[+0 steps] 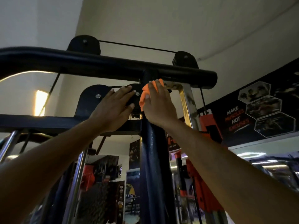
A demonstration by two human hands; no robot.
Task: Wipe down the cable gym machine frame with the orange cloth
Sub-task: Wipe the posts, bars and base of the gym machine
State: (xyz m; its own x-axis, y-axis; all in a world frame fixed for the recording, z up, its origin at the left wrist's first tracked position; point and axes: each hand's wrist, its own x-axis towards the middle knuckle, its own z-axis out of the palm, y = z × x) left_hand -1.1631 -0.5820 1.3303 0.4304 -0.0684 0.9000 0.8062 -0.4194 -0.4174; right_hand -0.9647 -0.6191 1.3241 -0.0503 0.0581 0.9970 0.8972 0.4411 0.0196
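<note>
Landmark: the blue post (153, 159), the upright of the frame, running up the middle of the view to the top bar (113, 65).
Right hand (157, 104): raised to the top of the post, just under the joint with the top bar. Palm flat against the cloth, fingers (153, 88) nearly straight and close together, pressing rather than gripping; thumb along the cloth's lower edge.
Orange cloth (143, 97): bunched between the right hand and the post head. Only its left edge and a tip above the fingertips show; the rest is hidden under the palm.
Left hand (113, 110): just left of the post, spread flat on the dark pulley plate (90, 101). Fingers straight and splayed, holding nothing; looks like a brace.
Pulleys: two black wheels (85, 44) sit above the top bar, joined by a cable (137, 46).
Chrome rail (189, 107): right of the post, spotted and dull near its top.
Poster (252, 110): on the wall, far right of the post.
Progress (judgement): wiping is under way at the post head. No part can be read as clean from the dim light. The top bar, pulley plate, chrome rail and the post's lower length all probably remain.
Risk (judgement): the loose cloth edge sits near the pulley bolts and could snag.
</note>
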